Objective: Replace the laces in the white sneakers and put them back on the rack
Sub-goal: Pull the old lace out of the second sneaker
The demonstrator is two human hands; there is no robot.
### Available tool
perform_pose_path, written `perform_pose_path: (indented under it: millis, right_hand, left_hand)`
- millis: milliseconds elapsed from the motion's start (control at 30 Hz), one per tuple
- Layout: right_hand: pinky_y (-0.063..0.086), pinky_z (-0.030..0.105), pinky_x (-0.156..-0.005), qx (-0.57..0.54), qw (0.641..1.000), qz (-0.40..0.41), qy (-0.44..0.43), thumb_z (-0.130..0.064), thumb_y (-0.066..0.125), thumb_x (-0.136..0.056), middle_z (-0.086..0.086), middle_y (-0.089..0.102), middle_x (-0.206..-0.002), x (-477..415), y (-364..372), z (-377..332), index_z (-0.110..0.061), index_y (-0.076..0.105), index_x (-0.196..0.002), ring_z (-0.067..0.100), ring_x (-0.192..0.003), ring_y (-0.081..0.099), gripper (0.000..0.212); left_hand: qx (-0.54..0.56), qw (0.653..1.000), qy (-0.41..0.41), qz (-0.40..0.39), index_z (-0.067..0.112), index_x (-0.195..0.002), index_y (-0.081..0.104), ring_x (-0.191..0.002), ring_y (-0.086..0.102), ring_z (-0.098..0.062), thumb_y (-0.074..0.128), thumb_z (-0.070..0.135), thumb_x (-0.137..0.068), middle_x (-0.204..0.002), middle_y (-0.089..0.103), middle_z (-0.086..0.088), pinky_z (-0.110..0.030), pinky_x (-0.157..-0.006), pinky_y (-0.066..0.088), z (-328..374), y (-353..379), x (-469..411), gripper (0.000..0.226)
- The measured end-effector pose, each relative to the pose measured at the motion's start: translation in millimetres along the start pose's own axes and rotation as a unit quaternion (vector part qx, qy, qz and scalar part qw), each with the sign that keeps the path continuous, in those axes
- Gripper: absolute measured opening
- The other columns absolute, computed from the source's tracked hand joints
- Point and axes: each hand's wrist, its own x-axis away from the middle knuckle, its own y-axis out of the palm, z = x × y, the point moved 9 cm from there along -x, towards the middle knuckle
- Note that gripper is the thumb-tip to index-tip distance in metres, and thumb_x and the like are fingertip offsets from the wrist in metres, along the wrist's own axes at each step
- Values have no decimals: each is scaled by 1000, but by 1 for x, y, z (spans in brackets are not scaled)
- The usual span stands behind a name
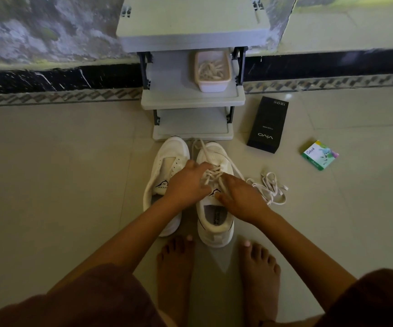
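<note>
The left grip (188,182) is pinching the limp flat white lace (214,173) on the light white low-top sneaker (214,234) directly beneath it. The right grip (240,199) is touching alongside, closure indeterminate. Pinch near eyelets.

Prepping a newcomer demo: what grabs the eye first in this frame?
The left hand and right hand meet at the centre on the laces of one white sneaker; its unlaced twin stands just left of it. A loose lace lies tangled on the floor to the right, and the grey rack stands ahead with a tub on its middle shelf.
</note>
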Motion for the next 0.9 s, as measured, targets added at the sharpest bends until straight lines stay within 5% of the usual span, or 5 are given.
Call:
perform_pose_path:
  millis: [100,267,533,733,900]
  right_hand:
    - [19,36,-114,53,998,-16,10,-52,40,-94,10,18,-156,3,15,1,-11,11,-150,24,-142,20,75]
    - [12,34,-116,38,999,-11,27,-54,33,-95,10,8,-158,9,25,11,-12,1,-150,23,-144,14,76]
    - [15,33,-115,56,998,5,15,-51,34,-96,11,12,-157,7,26,7,-10,4,-150,23,-143,18,74]
    - [11,31,-115,54,999,1,9,-52,32,-96,10,8,-158,5,28,10,-11,5,-150,21,-144,13,73]
    - [6,31,-116,54,998,3,12,-53,32,-96,8,4,-158,6,29,11,-12,2,-150,20,-145,8,74]
  left_hand:
    - [-129,991,37,19,22,-121,57,-103,53,-21,55,32,-88,-126,42,-3,-31,-75,45,16,3,-4,34]
    - [-271,959,67,44,16,-118,57,-107,49,-22,49,29,-94,-125,44,-5,-29,-71,41,27,13,-10,29]
    - [131,991,-16,-7,5,-95,71,-109,56,-23,66,8,-81,-112,61,-12,-28,-89,44,21,9,-25,15]
    - [-117,993,21,16,25,-115,63,-111,49,-20,59,37,-86,-121,52,-1,-31,-81,41,8,3,-12,32]
    - [-135,989,25,53,19,-105,66,-96,58,-20,49,30,-92,-112,57,-4,-32,-77,47,14,0,-10,23]
